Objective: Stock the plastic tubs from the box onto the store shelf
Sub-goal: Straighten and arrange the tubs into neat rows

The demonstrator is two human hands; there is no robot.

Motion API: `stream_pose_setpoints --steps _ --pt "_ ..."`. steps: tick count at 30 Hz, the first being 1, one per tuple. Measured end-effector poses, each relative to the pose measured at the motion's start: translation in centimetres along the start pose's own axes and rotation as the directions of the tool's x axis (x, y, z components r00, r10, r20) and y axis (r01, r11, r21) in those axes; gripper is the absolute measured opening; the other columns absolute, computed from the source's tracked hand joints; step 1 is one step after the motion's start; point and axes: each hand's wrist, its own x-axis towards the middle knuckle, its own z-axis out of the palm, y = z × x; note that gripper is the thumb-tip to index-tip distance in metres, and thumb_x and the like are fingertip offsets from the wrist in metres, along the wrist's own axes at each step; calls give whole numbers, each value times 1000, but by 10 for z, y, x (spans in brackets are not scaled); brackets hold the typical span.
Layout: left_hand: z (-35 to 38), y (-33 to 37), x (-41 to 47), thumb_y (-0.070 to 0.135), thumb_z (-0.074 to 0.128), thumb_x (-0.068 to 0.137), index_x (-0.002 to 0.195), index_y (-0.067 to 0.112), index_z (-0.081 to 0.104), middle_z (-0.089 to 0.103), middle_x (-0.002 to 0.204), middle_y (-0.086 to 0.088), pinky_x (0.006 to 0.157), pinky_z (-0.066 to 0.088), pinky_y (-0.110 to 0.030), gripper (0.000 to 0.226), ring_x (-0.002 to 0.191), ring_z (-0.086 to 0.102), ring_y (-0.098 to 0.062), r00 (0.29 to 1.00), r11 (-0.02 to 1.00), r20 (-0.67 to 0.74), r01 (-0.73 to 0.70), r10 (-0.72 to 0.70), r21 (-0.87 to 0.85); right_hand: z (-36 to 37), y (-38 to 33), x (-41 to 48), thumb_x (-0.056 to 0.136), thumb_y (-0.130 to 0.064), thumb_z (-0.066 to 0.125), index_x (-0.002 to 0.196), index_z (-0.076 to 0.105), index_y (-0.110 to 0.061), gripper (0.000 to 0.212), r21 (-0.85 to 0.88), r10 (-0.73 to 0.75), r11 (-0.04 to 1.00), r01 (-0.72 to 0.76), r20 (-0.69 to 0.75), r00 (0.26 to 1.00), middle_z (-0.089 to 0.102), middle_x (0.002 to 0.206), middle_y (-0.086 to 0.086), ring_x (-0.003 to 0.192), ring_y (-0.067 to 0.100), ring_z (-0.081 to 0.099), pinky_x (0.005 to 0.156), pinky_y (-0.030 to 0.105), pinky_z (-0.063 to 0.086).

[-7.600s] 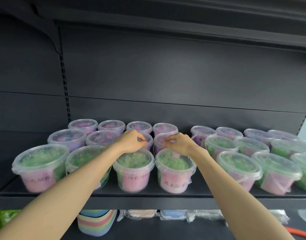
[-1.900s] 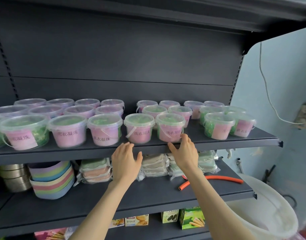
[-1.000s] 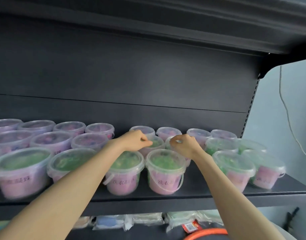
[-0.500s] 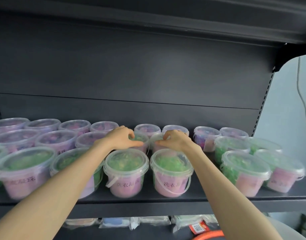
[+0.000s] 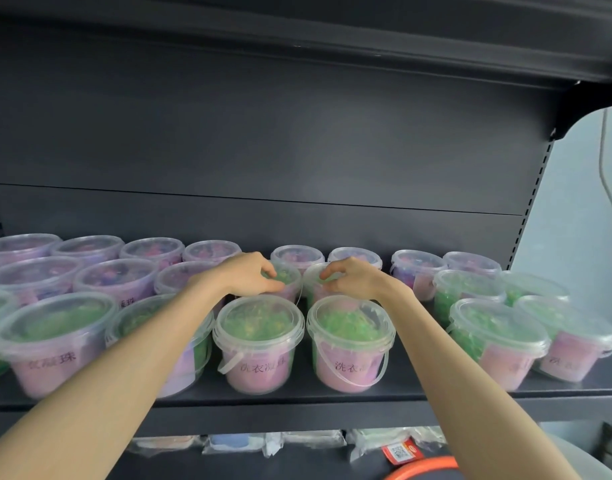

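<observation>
A: Stocking or straightening?
B: Seemingly straightening: curling the left hand (image 5: 243, 276) round the rim of a tub (image 5: 285, 274), pinching the next tub (image 5: 312, 277) with the right hand (image 5: 353, 278), both midway back on the shelf (image 5: 297, 410).
A: Needing what next?
B: Likely sliding both level without bumping neighbours.
A: Hiding anything?
B: Losing both bodies behind the front tubs (image 5: 259, 329); struggling to make out fingertip contact; not seeing the box anywhere.
</observation>
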Motion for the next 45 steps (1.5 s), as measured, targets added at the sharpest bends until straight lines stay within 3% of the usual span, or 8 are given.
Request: stream_pose_setpoints --steps 7,12,16,20,25,30,38,45 --pt "-7 4 18 56 57 81 76 30 66 64 80 12 68 45 -28 28 77 56 -10 1000 999 -20 -2 3 49 -10 10 14 87 -35 57 97 70 -23 20 -30 1 1000 -3 -56 998 59 97 -6 94 18 52 91 34 45" --pt "-2 17 61 41 56 88 104 25 66 62 118 -2 93 44 -35 26 107 55 -22 997 998 -68 -42 45 43 -19 25 44 89 -40 53 110 63 -26 27 -92 71 992 -84 -132 989 61 117 4 113 31 51 93 35 43" --pt "5 22 96 41 49 93 129 25 54 50 139 -3 101 38 -33 40 123 48 -23 998 996 49 -52 48 79 -24 33 70 91 -39 40 93 59 -26 23 -173 131 975 -142 -75 989 56 123 8 119 38 45 102 48 38" --pt "7 13 107 51 44 92 129 34 54 51 139 5 104 38 -36 42 125 47 -21 991 987 130 -48 28 153 -25 37 84 91 -38 40 114 64 -21 38 -151 170 974 -171 -24 985 57 126 11 115 35 50 100 42 42" --pt "3 0 106 70 45 81 113 44 62 57 129 6 89 43 -34 44 117 51 -24 1000 977 24 4 -9 215 -18 31 94 85 -46 43 120 60 -24 44 -189 187 964 -189 -28 982 56 127 11 117 37 48 100 45 43" --pt "-1 -10 110 74 52 72 104 34 65 61 118 2 81 44 -32 52 104 56 -25 994 963 -78 92 -75 253 -13 25 100 74 -57 46 113 62 -22 55 -221 151 963 -154 -30 988 57 123 8 119 37 46 103 44 37" --pt "-2 -20 111 69 58 73 110 27 65 62 118 4 83 45 -29 56 101 56 -17 996 986 -11 94 -93 140 -6 24 113 71 -66 48 70 48 -16 50 -212 158 964 -163 -43 987 57 92 9 104 37 53 87 37 41" --pt "-5 -21 113 56 63 77 105 25 67 62 117 2 89 44 -30 42 104 56 -17 993 993 56 103 -106 57 -7 29 117 73 -60 52 89 66 -19 46 -186 117 975 -120 -25 993 58 93 6 99 33 50 70 30 36"
